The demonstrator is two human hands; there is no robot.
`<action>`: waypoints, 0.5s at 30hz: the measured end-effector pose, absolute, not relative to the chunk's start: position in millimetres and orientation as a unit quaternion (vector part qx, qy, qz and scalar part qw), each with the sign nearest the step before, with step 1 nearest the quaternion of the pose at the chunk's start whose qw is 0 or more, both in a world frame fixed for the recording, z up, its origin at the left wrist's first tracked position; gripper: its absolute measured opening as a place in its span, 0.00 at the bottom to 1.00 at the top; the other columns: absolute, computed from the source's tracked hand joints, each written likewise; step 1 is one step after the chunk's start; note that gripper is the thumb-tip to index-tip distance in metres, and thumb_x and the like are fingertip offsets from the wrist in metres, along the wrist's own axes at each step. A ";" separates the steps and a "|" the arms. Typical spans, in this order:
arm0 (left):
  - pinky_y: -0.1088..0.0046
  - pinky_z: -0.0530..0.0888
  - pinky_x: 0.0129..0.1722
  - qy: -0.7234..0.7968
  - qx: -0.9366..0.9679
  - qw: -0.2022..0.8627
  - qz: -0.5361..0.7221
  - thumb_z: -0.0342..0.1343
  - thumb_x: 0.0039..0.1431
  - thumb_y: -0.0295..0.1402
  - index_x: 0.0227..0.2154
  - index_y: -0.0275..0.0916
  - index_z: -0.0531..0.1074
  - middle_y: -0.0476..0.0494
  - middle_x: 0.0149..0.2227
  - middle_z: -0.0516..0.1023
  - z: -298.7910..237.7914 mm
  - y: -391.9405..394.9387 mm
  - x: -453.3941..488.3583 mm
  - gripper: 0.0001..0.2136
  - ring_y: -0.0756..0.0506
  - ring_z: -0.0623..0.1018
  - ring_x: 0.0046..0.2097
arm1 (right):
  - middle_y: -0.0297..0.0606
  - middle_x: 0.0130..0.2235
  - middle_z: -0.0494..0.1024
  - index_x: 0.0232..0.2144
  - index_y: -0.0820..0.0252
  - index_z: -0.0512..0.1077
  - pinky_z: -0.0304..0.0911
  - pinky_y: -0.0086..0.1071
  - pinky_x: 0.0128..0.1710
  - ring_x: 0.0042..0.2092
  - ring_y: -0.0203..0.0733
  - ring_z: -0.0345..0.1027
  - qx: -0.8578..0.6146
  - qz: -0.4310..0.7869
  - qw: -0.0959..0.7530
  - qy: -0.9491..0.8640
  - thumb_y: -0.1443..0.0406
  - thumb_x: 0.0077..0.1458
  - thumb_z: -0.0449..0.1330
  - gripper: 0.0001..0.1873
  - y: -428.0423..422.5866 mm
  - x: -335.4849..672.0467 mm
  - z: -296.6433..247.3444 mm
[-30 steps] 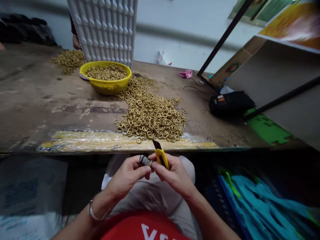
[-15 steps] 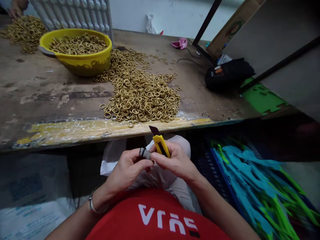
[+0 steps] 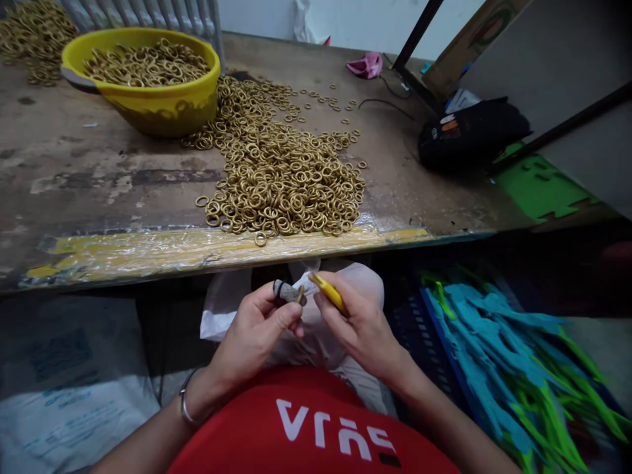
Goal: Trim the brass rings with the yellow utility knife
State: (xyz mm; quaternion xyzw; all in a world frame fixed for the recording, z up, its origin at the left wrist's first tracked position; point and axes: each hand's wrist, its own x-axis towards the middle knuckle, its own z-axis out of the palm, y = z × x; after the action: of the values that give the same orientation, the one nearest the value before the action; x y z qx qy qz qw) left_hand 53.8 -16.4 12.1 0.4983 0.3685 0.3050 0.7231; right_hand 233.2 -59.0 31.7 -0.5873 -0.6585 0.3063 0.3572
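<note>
Currently, with the large heap of brass-coloured metal rings (image 3: 291, 181) as landmark, both bare hands are on its near side, just short of the worn brown wooden table (image 3: 113, 204). The left hand (image 3: 251, 336) wears a grey fabric finger sleeve with black bands (image 3: 285, 291) on its index finger; thumb and sleeved finger are clamped on a small brass-coloured ring (image 3: 301, 294), seen nearly edge-on and standing up from the pinch. The fingers of the right hand (image 3: 363, 322) are closed round a slim yellow-handled cutter (image 3: 330, 293), its long axis slanting from the palm leftward and toward the heap; its blade is hard to make out. The ring lies just left of the cutter's front end, seemingly apart from it, and the right hand is close beside.

Counted, there are one held ring, one cutter and one sleeve. A yellow plastic bowl with a grey handle (image 3: 158, 115), also one, stands behind and left of the heap, full of rings; a second ring pile (image 3: 37, 39) lies farther left. The rings overlap too much to count. Right of the heap are one pink cloth-like item (image 3: 366, 66) and one black pouch (image 3: 471, 131).
</note>
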 end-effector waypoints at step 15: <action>0.73 0.69 0.31 0.400 0.594 0.624 0.312 0.54 0.63 0.36 0.28 0.39 0.70 0.49 0.26 0.73 9.0 -15.5 48.0 0.09 0.48 0.72 0.30 | 0.36 0.29 0.72 0.36 0.60 0.66 0.57 0.30 0.29 0.29 0.39 0.66 -0.573 0.060 0.175 -0.798 0.73 0.58 0.47 0.10 -71.9 234.3 25.2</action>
State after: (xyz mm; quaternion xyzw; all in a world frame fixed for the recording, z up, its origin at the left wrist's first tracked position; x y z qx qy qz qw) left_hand 48.0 -15.5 9.0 0.5939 0.4002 0.3122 0.6242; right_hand 234.3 -71.9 25.2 -0.5734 -0.7982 0.0598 0.1746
